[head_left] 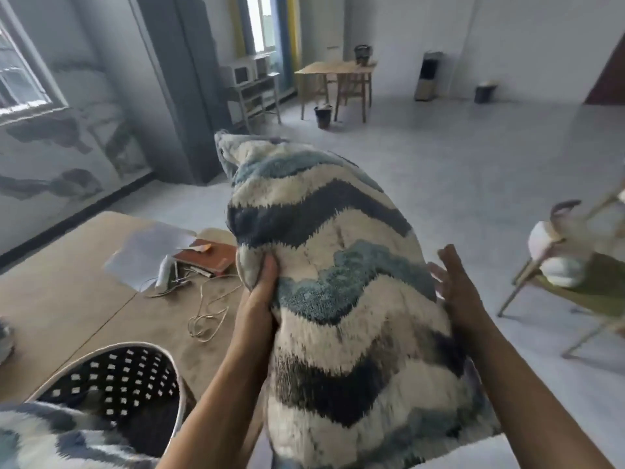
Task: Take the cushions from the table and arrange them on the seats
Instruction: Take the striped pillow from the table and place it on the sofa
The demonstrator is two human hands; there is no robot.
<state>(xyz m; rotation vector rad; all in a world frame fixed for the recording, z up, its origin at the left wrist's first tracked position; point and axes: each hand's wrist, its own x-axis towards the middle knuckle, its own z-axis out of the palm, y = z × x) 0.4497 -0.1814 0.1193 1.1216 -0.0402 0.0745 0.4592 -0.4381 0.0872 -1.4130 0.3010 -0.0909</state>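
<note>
A big fluffy cushion (341, 299) with cream, navy and teal zigzag stripes fills the middle of the view, held up off the table. My left hand (262, 292) pinches its left edge, fingers closed into the fabric. My right hand (456, 289) presses flat against its right side, fingers spread. A second cushion (50, 438) of the same pattern lies at the bottom left. Beside it is a black cushion (115, 377) with white dots. A chair (575, 282) with an olive seat and a white cushion stands on the right.
The tan table (67, 299) at left carries papers (148, 252), a brown notebook (209, 255), a white tube and a loose cable (206, 319). Farther off stand a wooden table with chairs (338, 82), a bucket (323, 116), a shelf unit and a water dispenser (427, 76).
</note>
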